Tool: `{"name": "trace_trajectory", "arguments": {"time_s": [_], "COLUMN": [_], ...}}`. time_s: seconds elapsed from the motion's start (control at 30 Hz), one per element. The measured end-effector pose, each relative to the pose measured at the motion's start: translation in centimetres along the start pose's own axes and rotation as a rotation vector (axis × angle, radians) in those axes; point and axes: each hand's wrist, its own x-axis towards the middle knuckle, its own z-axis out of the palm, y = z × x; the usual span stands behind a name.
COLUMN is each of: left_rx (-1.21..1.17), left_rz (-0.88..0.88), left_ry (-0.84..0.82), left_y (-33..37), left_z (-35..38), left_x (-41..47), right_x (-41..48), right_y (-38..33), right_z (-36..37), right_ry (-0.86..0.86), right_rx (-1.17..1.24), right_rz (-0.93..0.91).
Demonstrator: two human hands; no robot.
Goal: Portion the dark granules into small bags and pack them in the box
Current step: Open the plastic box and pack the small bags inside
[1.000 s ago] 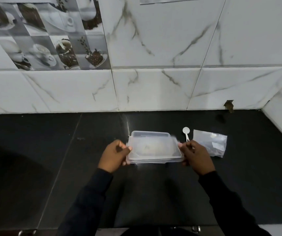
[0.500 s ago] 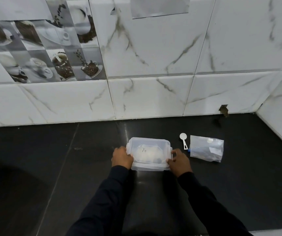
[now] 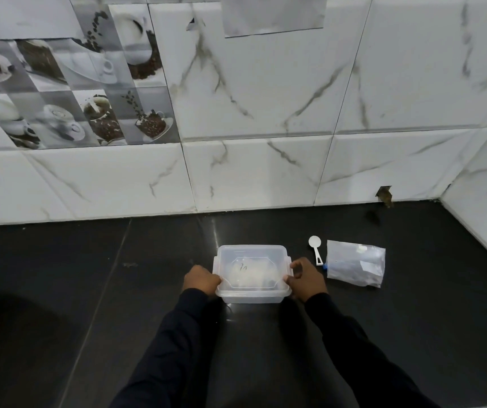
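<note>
Box [image 3: 251, 272] front and centre on the black counter [image 3: 413, 334], clear plastic with its lid on, and I can see pale contents through the lid with a small dark scribble on them. I've got the left hand [image 3: 201, 279] clamped on the box's left edge, fingers [image 3: 217, 280] curled over the rim near the front corner. The right hand [image 3: 307, 278] mirrors it on the right edge, fingers bent in against the lid, thumb at the front corner. Both hands are gripping the box, which sits flat on the counter. Just to the right of my right hand lies a small white spoon [image 3: 316, 250], bowl pointing toward the wall, handle toward me. Right beside the spoon sits a clear bag [image 3: 354, 263], lying flat; what's inside is hard to make out, a bluish streak and a white patch showing. Dark sleeves [image 3: 177, 348] run down from both wrists. Behind it all, a white marble-look tile wall [image 3: 265, 113] with a panel of coffee-cup pictures upper left and a sheet of paper [image 3: 271, 13] stuck up top.
</note>
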Motion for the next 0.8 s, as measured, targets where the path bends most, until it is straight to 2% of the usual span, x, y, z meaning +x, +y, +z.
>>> {"name": "trace_trajectory", "arguments": {"time_s": [0.13, 0.3, 0.43, 0.5, 0.6, 0.63, 0.77, 0.8], "left_rx": [-0.207, -0.35, -0.483, -0.563, -0.523, -0.485, -0.215, -0.164], "left_rz": [-0.125, -0.243, -0.25, -0.256, -0.226, -0.187, -0.004, 0.006], "left_ry": [-0.073, -0.194, -0.27, -0.307, -0.261, -0.227, 0.03, 0.059], "left_y": [0.0, -0.4, -0.4, -0.2, -0.5, -0.6, 0.4, 0.7], "left_z": [-0.4, -0.7, -0.8, -0.7, -0.8, -0.8, -0.4, -0.2], "left_x": [0.4, 1.3, 2.0, 1.9, 2.3, 2.5, 2.5, 2.3], "right_x": [0.8, 2.3, 3.7, 3.7, 4.1, 4.6, 4.9, 4.6], "right_y": [-0.6, -1.5, -2.3, -2.5, -2.5, -2.5, -3.7, -3.9], "right_z": [0.0, -0.4, -1.1, -1.5, -2.3, -2.3, -1.2, -1.0], "right_ry": [-0.057, -0.061, -0.158, -0.265, -0.268, -0.23, -0.007, 0.024], "right_rx": [0.044, 0.139, 0.258, 0.439, 0.545, 0.507, -0.016, -0.075], "right_rz": [0.1, 0.102, 0.219, 0.36, 0.414, 0.371, 0.082, 0.044]}}
